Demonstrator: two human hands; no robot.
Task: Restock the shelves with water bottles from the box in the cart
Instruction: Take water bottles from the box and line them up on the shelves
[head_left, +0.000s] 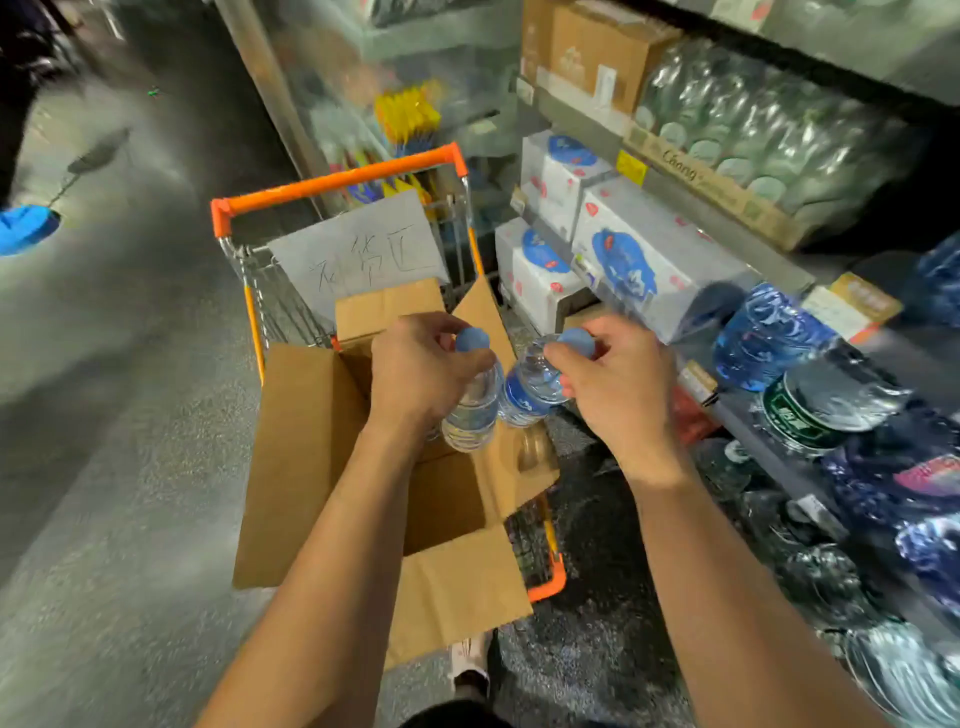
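— Where are the bottles right now?

— Two of them are up in the air, right over the box (322, 441). The left hand (421, 374) has its grip clamped round the neck of one bottle (470, 410), just under the blue cap, so it hangs almost straight down. The right hand (618, 389) is pinched on the neck of the other bottle (530, 389), which tilts with its base toward the first. The two bottles look to be touching or very nearly so.

— Why hold them by the necks?

— My guess is that it's the easiest way to lift them straight out of a deep box, one per hand, and halve the trips.

— And the box?

— It sits open in the cart (337, 182), flaps folded outward so nothing blocks the reach. I can't see how many bottles are left inside; the arms and flaps hide most of it.

— Where do they go?

— The shelves (727, 202) stand just right of the box, close enough that a turn of the body should do. Wrapped packs of bottled water (769, 338) lie there, and white cartons (654, 254) beyond the box on the same side. The cart seems parked alongside for that reason.

— Anything else around?

— A handwritten paper sign (358, 254) leans at the far end of the cart, past the box.
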